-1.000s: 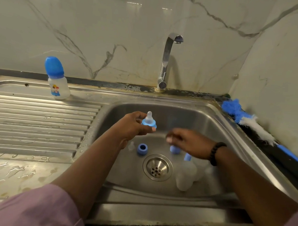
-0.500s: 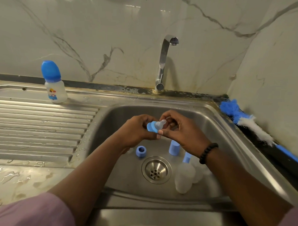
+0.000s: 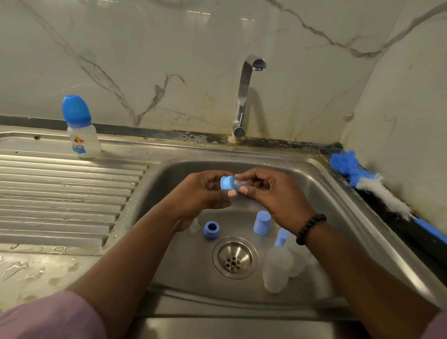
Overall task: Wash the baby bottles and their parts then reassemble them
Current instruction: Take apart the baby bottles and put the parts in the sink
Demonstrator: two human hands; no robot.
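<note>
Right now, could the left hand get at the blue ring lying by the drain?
Probably not yet: the left hand grips the blue collar with its teat, which the right hand also pinches. The blue ring lies uncovered just below it, so the path itself looks free.

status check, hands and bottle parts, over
Left hand grips blue collar; right hand pinches clear teat. Loose ring, caps, bottle bodies wait in sink. Nothing blocking.
</note>
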